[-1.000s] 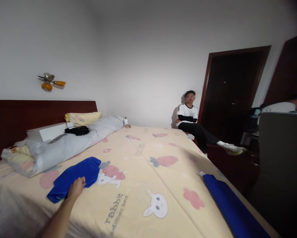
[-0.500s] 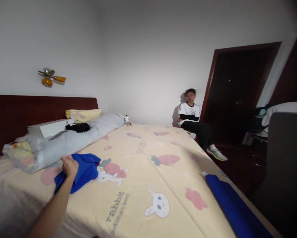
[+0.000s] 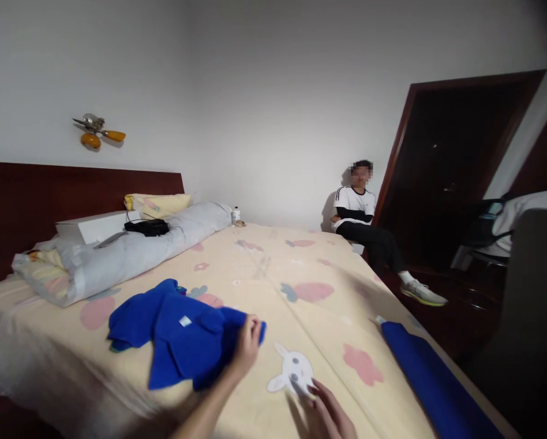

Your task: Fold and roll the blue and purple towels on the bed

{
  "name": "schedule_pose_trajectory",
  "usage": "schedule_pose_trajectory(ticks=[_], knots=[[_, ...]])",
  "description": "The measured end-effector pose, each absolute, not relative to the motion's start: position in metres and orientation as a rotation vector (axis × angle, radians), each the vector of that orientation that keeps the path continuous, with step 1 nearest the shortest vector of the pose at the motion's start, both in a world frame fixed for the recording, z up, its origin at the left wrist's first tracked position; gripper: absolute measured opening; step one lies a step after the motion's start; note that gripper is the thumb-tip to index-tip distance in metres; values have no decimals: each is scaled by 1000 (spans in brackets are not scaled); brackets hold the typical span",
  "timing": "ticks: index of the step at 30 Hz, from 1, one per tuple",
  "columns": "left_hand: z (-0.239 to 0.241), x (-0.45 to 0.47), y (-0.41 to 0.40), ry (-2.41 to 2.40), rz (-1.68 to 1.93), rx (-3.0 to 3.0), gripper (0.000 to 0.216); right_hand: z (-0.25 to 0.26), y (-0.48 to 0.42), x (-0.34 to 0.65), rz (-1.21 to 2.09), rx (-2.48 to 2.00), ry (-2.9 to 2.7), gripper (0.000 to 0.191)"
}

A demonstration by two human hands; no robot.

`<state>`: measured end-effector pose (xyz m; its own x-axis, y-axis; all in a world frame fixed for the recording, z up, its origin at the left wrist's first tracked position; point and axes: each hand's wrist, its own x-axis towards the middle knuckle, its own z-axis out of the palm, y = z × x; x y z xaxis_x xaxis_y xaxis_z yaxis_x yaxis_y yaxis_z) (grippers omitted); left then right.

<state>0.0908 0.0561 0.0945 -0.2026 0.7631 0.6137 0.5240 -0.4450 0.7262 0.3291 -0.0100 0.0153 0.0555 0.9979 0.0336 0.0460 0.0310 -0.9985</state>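
Observation:
A crumpled blue garment (image 3: 182, 332) with a small white label lies partly spread on the bed (image 3: 273, 262). My left hand (image 3: 249, 342) has its fingers closed on the garment's right end. At the bottom edge, my right hand (image 3: 330, 414) comes into view just over the printed rabbit's face; its fingers are extended and hold nothing. Part of that hand is cut off by the frame. Along the bed's right edge lies a long, flat, dark blue folded cloth (image 3: 431, 378), apart from both hands.
A rolled quilt in a clear cover (image 3: 163, 256) lies by the headboard, bearing a white box (image 3: 90, 230) and a black bag-like item (image 3: 147, 227). A small bottle (image 3: 236, 216) stands at the far corner. A person (image 3: 355, 207) sits beyond, arms folded. A dark chair back (image 3: 533, 292) is at right.
My left hand has moved right and toward me, pulling the end of the blue garment, which is now more spread out. My right hand has entered at the bottom. The view has shifted slightly.

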Motion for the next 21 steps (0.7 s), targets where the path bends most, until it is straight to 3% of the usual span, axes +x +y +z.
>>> schedule_pose_trajectory(ticks=[3, 7, 10, 15, 18, 21], knots=[[71, 143, 25, 1367, 1462, 1936, 31, 27, 3, 268, 1518, -1023, -793, 59], [70, 152, -4, 1218, 1106, 2007, 23, 30, 16, 256, 1594, -786, -705, 37], [79, 125, -6, 1180, 968, 2041, 26, 31, 20, 279, 1551, -845, -856, 31], [67, 56, 11, 1802, 1044, 2109, 33, 26, 27, 344, 974, -1198, -1004, 24], [40, 27, 15, 2341, 741, 2029, 32, 18, 27, 381, 497, -1554, -1336, 28], [19, 24, 14, 2581, 459, 1969, 39, 13, 17, 382, -57, -1728, -1498, 35]])
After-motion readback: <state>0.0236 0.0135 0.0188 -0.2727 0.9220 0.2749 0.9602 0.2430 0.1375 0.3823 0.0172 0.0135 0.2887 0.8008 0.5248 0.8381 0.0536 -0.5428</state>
